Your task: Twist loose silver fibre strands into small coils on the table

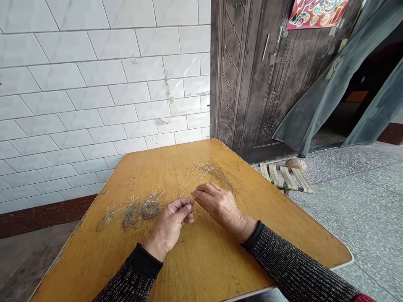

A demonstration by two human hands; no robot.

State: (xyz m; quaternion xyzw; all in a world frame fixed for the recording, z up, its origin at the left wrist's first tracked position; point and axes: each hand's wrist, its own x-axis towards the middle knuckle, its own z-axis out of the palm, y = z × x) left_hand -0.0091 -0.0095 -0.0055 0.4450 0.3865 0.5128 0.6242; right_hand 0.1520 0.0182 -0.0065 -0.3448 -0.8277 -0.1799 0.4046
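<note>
White rectangular wall tiles (pixel 94 88) stand beyond a yellow-brown wooden counter (pixel 201 262). The left hand (pixel 173 221) pinches a thin pale wire (pixel 186 195) between thumb and fingers. The right hand (pixel 222 206), just beside, curves its fingertips to that wire; whether it grips cannot be told. Coiled grey wire bundles (pixel 150 209) lie left of both hands; loose grey wire strands (pixel 217 173) lie beyond the right.

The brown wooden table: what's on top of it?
On the brown wooden table, coiled thin grey wires lie to the left and loose thin grey wires beyond the right hand. The left hand, right hand and black knitted sleeves hide what's behind them.
</note>
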